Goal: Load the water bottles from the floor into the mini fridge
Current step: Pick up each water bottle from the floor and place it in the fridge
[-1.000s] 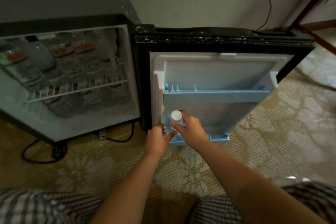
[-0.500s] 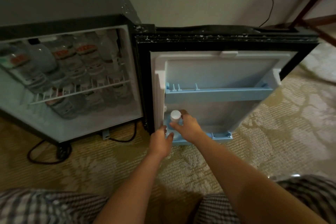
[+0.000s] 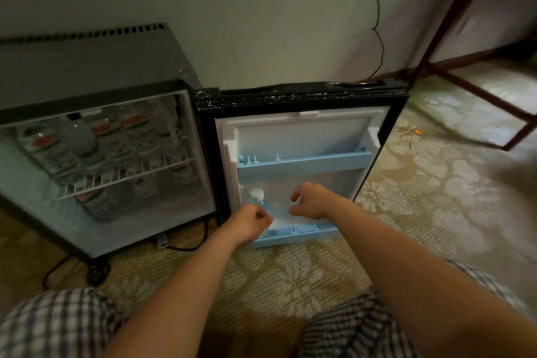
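Head view: the clear plastic water bottle with the white cap (image 3: 257,197) stands upright at the left end of the pale-blue lower door shelf (image 3: 305,234) of the black mini fridge (image 3: 87,102), and it's in! The right hand (image 3: 312,200) hovers above the shelf's middle, fingers loosely curled round nothing, clear of the bottle. The left hand (image 3: 250,222) sits at the shelf's left end, in front of the bottle, balled into a fist with no grip that I can see. A second ago the right hand pinched that bottle's neck; now it has let go and slid rightward (the camera has tipped up too). This placement looks finished. Next, I reckon, comes a reach back to the floor for another bottle, though none shows here.
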`<state>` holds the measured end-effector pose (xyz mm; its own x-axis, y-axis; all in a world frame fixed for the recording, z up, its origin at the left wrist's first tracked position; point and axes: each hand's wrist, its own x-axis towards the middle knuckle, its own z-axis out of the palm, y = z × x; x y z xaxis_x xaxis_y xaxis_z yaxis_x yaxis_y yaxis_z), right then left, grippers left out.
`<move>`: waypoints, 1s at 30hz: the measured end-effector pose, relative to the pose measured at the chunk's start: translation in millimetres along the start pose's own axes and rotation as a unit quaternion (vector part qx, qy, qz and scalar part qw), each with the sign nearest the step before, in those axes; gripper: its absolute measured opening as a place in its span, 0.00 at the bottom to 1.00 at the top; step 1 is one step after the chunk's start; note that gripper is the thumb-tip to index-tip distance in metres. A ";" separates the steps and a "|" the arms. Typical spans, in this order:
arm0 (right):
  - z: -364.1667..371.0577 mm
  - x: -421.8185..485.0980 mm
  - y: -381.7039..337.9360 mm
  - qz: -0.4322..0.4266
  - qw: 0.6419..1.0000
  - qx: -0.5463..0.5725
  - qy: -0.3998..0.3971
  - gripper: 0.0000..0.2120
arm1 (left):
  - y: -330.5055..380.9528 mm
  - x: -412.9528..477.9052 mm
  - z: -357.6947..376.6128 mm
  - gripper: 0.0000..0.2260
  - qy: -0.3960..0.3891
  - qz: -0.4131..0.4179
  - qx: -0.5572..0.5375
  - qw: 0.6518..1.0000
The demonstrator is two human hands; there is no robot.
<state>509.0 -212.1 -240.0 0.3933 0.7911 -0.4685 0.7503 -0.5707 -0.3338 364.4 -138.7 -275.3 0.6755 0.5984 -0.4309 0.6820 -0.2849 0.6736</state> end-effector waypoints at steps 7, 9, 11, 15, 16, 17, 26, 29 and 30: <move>-61.7 -57.9 23.6 -0.016 0.999 0.003 0.034 0.19 | 69.3 -19.2 -7.8 0.11 -0.008 0.076 0.040 0.996; -74.6 -76.5 34.8 -0.017 0.999 0.005 0.048 0.18 | 93.6 -25.8 -4.3 0.09 -0.018 0.105 0.043 0.993; -85.8 -97.5 50.5 -0.014 0.998 0.007 0.064 0.17 | 119.6 -34.2 3.5 0.08 -0.027 0.128 0.045 0.990; -99.1 -135.8 90.6 0.006 0.996 0.040 0.086 0.16 | 169.6 -48.3 28.4 0.12 -0.041 0.169 0.065 0.983; -100.6 -145.2 102.8 0.018 0.995 0.050 0.089 0.16 | 183.0 -52.4 36.6 0.13 -0.043 0.180 0.072 0.980; -101.7 -155.4 115.9 0.029 0.994 0.059 0.092 0.17 | 196.3 -56.2 46.2 0.14 -0.048 0.192 0.078 0.977; -76.6 -241.4 227.4 0.114 0.974 0.148 0.129 0.17 | 276.6 -87.3 152.3 0.10 -0.170 0.254 0.221 0.926; -48.9 -262.8 256.4 0.135 0.968 0.171 0.123 0.17 | 280.9 -94.6 189.7 0.15 -0.200 0.250 0.246 0.915; -39.1 -269.7 266.5 0.146 0.965 0.183 0.120 0.18 | 282.9 -99.0 202.9 0.16 -0.211 0.248 0.250 0.912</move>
<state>623.7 -569.0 -170.6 0.7037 0.5881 -0.3986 0.3689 -0.7820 -0.5024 547.3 -430.5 -163.9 0.9117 -0.0084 -0.4108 0.2341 -0.8109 0.5363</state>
